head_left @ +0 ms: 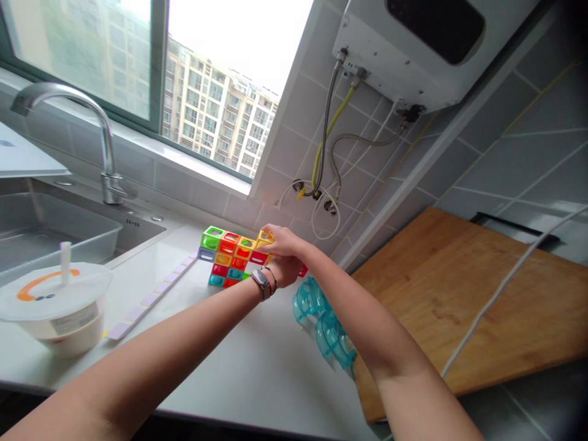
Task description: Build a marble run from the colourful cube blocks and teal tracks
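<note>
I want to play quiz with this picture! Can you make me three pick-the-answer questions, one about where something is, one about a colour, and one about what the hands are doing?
1. Where does the block structure stand?
A. In the sink
B. On the white counter
C. On the wooden board

2. What colour is the curved see-through plastic piece lying by the wooden board?
A. Teal blue
B. Pink
C. Black

3. What is the right hand doing?
A. Turning the tap
B. Holding the takeaway cup
C. Touching a yellow tile on top of the blocks

Answers: 1 B, the blocks sit on the white counter, near the tiled wall. 2 A, the piece is clear teal blue. 3 C, its fingers rest on the yellow tile at the top corner, while the left hand is against the blocks' side.
</note>
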Tool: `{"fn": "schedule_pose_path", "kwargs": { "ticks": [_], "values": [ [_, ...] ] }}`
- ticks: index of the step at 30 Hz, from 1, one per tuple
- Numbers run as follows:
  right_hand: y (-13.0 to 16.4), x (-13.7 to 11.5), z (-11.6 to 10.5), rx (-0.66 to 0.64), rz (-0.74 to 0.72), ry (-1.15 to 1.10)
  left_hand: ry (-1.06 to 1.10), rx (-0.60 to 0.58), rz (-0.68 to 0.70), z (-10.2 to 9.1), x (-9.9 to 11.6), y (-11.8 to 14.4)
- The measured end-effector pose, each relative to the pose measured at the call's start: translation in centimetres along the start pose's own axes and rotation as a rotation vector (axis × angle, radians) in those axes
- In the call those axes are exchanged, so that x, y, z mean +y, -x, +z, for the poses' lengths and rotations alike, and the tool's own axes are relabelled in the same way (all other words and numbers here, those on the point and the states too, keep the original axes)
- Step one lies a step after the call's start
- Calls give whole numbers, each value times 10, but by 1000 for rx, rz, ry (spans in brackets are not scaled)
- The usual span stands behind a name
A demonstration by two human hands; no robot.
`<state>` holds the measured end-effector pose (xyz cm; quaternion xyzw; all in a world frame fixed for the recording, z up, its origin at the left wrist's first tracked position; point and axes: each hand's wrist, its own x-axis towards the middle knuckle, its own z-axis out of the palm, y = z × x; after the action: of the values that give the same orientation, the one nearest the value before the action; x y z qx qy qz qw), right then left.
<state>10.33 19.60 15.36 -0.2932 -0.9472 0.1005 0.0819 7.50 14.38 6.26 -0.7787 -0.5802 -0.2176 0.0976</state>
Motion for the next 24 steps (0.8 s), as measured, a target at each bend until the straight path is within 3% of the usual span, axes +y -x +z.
{"fn": "schedule_pose_path", "kwargs": {
  "ticks": [3, 5, 10, 13, 15, 17, 20, 24],
  "values": [
    [0, 2, -2, -6, -6, -69, -13, 7, 33, -2, -2, 0],
    [4, 5, -6, 55, -14, -127, -10, 16, 77, -7, -5, 0],
    [51, 40, -11, 455, -2, -308, 9, 46, 121, -23, -12, 2],
    [93, 75, 10, 617, 213, -500, 4, 54, 101, -29, -13, 5],
    [116, 93, 36, 623, 439, -771, 0, 54, 97, -32, -13, 7],
    [130, 102, 64, 591, 569, -1043, -2, 53, 98, -33, -12, 8],
    [136, 98, 95, 542, 581, -1376, 3, 79, 121, -34, -11, 9],
    [130, 81, 106, 429, 497, -1659, 52, 153, 167, -36, -3, 20]
  ]
}}
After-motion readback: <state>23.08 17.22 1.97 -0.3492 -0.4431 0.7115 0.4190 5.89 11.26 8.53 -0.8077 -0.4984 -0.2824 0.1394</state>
